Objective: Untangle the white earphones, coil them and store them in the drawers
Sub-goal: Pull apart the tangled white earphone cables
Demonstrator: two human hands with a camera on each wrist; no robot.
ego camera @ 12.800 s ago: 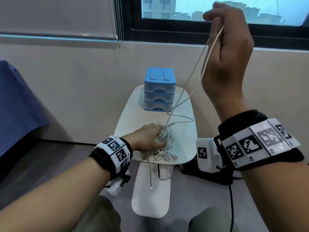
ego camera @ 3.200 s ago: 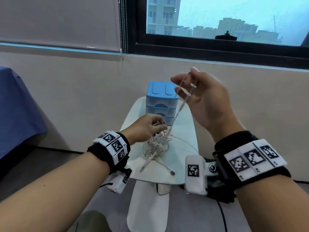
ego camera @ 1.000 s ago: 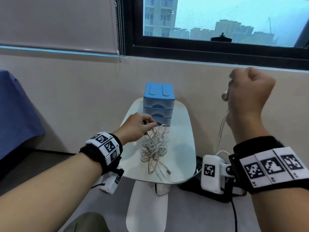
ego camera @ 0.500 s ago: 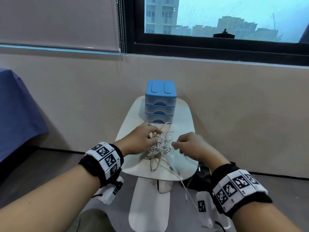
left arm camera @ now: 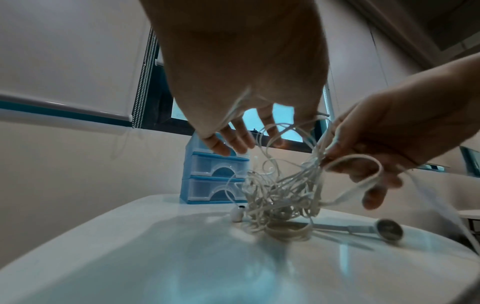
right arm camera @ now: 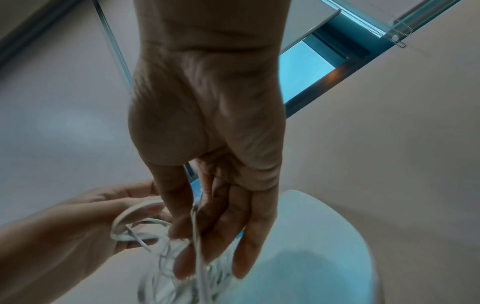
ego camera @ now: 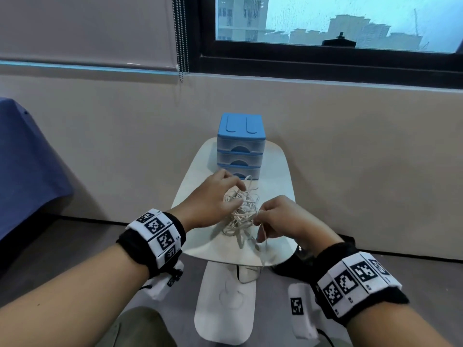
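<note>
Plainly the white earphones (ego camera: 241, 211) remain a knotted heap on the bench (ego camera: 198, 171), just in front of the blue drawers (ego camera: 241, 149). The right hand (ego camera: 280, 217) pinches a strand at the heap's right edge; the left hand (ego camera: 213, 199) has loosely spread fingers (left arm camera: 233, 139) over its top. Pulling hard could tighten the knots or drag the heap off the bench edge farthest from the drawers. Only the left wrist view shows an earbud (left arm camera: 388, 229) lying loose beside the heap.
</note>
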